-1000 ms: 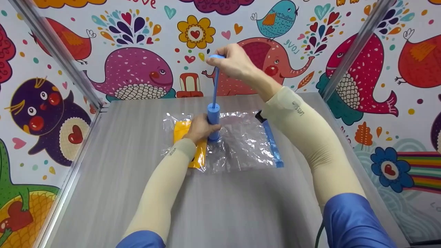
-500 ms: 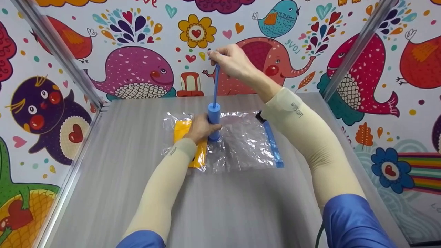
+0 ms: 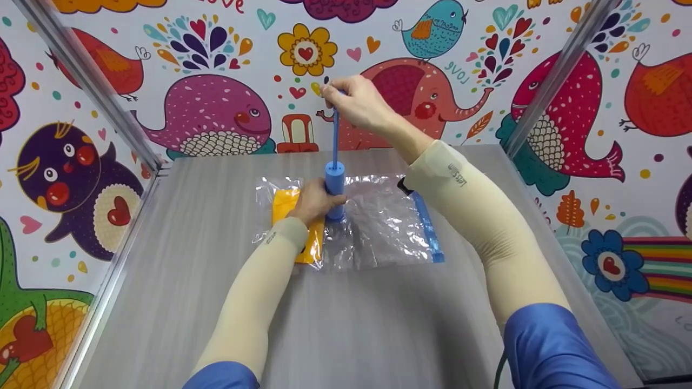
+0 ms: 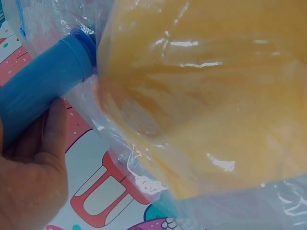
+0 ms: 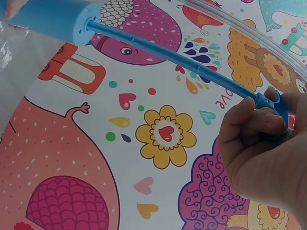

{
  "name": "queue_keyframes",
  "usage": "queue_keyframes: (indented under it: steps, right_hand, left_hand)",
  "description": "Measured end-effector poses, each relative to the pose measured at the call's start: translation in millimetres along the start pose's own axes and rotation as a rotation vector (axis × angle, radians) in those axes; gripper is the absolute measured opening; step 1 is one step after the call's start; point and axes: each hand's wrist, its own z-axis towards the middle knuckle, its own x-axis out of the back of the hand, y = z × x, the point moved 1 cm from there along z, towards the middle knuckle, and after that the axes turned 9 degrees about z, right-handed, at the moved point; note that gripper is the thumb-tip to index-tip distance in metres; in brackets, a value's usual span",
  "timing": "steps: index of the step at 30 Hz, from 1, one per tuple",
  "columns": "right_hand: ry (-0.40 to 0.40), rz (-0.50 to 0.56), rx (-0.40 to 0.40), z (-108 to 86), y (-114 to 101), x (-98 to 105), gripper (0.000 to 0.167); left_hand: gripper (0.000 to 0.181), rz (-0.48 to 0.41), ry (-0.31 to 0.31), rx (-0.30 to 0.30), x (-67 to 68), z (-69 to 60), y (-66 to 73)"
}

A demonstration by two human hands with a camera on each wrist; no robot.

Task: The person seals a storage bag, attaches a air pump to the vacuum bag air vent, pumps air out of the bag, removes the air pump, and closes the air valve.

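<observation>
Pump (image 3: pixel 335 174): left hand (image 3: pixel 313 202) curls round barrel (image 5: pixel 57 21); right hand (image 3: pixel 359 101) clutches handle (image 5: pixel 283 111) (rod (image 3: pixel 335 138) extended).
Bag (image 3: pixel 386 219): tilted pulling could dislodge the pump.

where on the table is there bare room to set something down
The tabletop is bare left of the clear bag, between the left sleeve and left metal rail, and on the near side of the bag, between that sleeve and the right sleeve. Crowded: the bag, where the left hand holds the blue pump beside the yellow packet.
</observation>
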Motion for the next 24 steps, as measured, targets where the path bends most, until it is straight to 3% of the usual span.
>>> queue_keyframes:
  steps: [6,14,24]
  right_hand:
    - [-0.058,-0.078,-0.022,1.4,13.5,-12.6,0.041]
    - [-0.197,-0.177,-0.153,-5.7,51.3,-37.4,0.039]
    - [-0.218,-0.226,-0.146,-13.1,87.5,-60.7,0.040]
  left_hand:
    - [0.063,0.014,0.028,-0.022,-0.3,-0.8,-0.3]
    - [0.050,0.093,0.112,-0.139,-4.9,-2.1,-1.5]
    - [0.043,0.077,0.130,-0.143,-8.6,-2.7,1.1]
